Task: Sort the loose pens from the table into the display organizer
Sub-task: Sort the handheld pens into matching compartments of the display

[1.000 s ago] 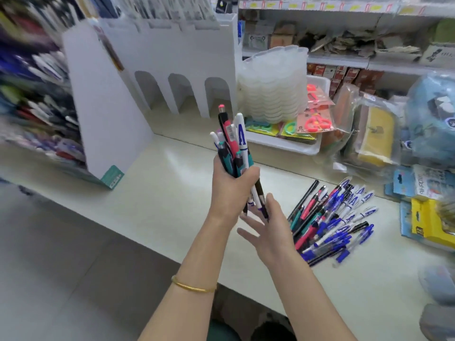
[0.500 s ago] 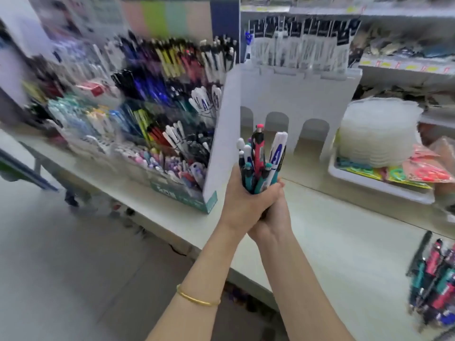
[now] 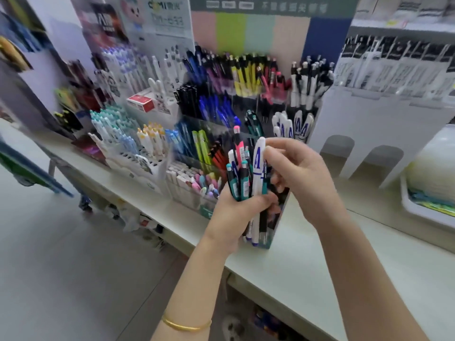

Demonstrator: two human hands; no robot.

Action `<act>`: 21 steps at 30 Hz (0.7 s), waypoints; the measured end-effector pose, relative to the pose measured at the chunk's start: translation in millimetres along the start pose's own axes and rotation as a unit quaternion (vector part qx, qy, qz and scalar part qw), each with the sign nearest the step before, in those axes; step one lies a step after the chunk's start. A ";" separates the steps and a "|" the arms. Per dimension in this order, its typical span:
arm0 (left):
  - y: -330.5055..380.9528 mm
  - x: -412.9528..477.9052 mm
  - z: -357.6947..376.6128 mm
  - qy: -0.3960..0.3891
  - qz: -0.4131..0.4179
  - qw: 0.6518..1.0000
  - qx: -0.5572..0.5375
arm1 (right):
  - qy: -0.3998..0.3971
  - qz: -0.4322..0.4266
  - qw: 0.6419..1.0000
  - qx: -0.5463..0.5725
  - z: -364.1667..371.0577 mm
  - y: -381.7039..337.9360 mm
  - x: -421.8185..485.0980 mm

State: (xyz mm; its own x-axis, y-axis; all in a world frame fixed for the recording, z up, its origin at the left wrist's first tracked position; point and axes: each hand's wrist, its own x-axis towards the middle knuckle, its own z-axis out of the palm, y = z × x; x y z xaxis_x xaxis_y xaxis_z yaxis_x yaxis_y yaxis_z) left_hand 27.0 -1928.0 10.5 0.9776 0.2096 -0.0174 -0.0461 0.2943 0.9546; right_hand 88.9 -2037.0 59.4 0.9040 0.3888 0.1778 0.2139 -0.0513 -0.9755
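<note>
My left hand (image 3: 236,212) grips an upright bundle of pens (image 3: 242,173): teal, pink, black and white ones. My right hand (image 3: 299,175) pinches the top of a white pen with a blue letter (image 3: 258,168) in that bundle. Both hands are held in front of the display organizer (image 3: 221,114), a tiered rack on the white table (image 3: 369,262) with compartments full of black, blue, yellow, pink and white pens. A compartment of matching white pens (image 3: 293,126) lies just above my right hand.
A white cardboard display (image 3: 384,129) with arched cut-outs stands right of the organizer. A white tray (image 3: 423,210) sits at the far right edge. More pen racks (image 3: 123,134) fill the table to the left. Grey floor lies below the table's front edge.
The view has swung left from the loose pen pile to the organizer. My right hand rose from under the bundle to its top and now pinches the white pen.
</note>
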 end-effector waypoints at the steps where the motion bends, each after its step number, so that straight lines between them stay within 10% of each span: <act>1: 3.7 5.0 -9.6 0.001 -0.002 1.000 0.002 | -0.026 -0.019 0.999 -0.037 7.6 -2.2 10.6; 9: 39.7 46.9 -60.7 -0.007 -0.009 1.000 0.006 | -0.079 0.024 0.996 -0.033 49.8 -4.8 83.1; 21: 44.4 99.5 -126.0 -0.097 -0.140 0.985 -0.002 | 0.075 0.142 0.984 0.079 99.4 21.1 97.1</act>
State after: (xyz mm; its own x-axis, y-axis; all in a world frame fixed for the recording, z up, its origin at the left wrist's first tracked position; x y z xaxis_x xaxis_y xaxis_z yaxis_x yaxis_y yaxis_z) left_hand 96.4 -1776.6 13.8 0.9730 -0.0626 -0.2221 0.2303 0.3197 0.9191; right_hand 144.5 -1908.8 43.2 0.9662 0.2379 -0.0989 -0.1042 0.0101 -0.9945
